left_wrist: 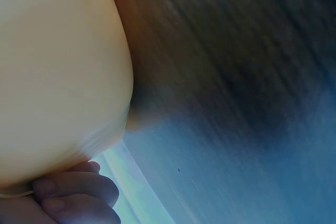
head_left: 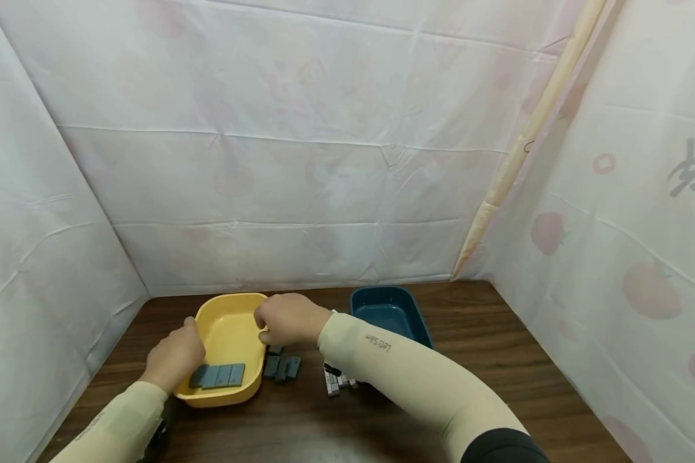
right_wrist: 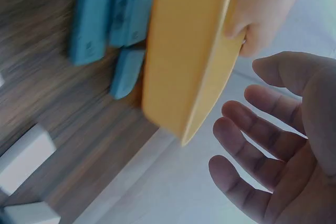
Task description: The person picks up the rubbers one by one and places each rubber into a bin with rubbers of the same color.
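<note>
A yellow plastic tray (head_left: pixel 231 334) is at the left of the table, with a row of flat blue-grey blocks (head_left: pixel 222 375) in its near end. My left hand (head_left: pixel 176 354) grips the tray's left rim; the left wrist view shows its fingers (left_wrist: pixel 79 190) curled at the edge. By the tray's right rim is my right hand (head_left: pixel 292 318), holding nothing. In the right wrist view its fingers (right_wrist: pixel 239 177) are spread and loosely bent, apart from the tray wall (right_wrist: pixel 178 45). Several more blue-grey blocks (head_left: pixel 282 368) lie on the table just right of the tray.
A dark blue tray (head_left: pixel 388 315) stands at the back, right of centre, partly behind my right forearm. Several small white-and-grey pieces (head_left: pixel 333 381) lie beneath that forearm. White printed sheets (head_left: pixel 301 193) hang behind and beside the wooden table (head_left: pixel 301 424).
</note>
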`<action>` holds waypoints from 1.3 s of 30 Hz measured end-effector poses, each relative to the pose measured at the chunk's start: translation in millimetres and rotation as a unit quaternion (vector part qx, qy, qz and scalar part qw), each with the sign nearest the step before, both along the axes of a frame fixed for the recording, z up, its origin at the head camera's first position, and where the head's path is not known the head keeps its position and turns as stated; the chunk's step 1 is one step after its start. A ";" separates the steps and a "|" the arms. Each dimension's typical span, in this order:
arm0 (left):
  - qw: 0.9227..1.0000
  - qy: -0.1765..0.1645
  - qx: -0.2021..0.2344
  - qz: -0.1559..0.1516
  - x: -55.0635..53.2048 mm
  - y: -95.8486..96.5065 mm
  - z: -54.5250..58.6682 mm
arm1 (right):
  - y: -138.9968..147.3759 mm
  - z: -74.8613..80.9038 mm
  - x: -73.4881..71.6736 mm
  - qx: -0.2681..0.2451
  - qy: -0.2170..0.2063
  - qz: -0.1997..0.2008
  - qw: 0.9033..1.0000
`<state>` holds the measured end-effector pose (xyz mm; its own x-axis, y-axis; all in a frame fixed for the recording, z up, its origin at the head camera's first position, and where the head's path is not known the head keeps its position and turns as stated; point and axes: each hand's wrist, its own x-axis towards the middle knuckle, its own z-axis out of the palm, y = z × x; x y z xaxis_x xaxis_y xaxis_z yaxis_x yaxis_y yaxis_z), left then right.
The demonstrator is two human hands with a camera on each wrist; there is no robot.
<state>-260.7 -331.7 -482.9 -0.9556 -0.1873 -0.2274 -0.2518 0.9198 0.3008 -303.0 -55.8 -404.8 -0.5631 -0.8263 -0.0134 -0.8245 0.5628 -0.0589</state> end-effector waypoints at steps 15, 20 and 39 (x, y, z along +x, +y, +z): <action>1.000 -0.001 0.000 0.006 2.1 -3.2 -2.3 | 20.8 -36.8 -5.4 0.056 -0.082 -0.002 0.995; 1.000 0.003 -0.001 0.006 2.6 -2.4 -2.8 | 18.4 -44.3 -2.1 0.072 -0.079 0.003 0.994; 1.000 0.000 -0.005 0.014 0.7 -1.4 -1.3 | 13.2 -53.3 4.5 0.089 -0.049 0.001 0.995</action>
